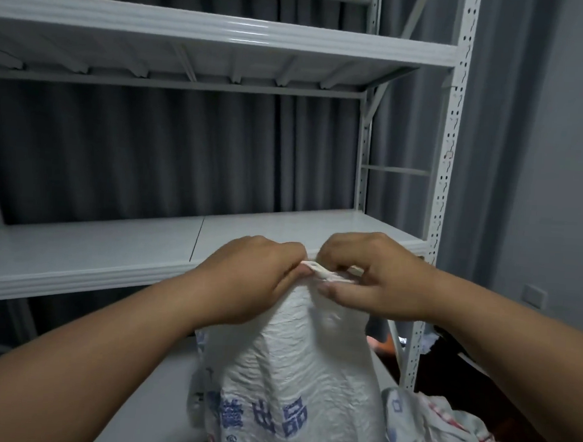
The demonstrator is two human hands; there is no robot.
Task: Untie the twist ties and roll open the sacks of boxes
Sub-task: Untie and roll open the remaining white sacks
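the left hand [253, 279] and right hand [375, 279] meet at the gathered neck of a white woven sack [295, 373], both pinching the pale twist tie [318, 271] wound around it. the sack stands upright in front of a white metal shelf [112, 255]. a second sack [441, 428] lies just beside it, low right.

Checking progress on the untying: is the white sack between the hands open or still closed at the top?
Still closed. The sack narrows to a bunched neck, where the left hand and right hand pinch the tie.
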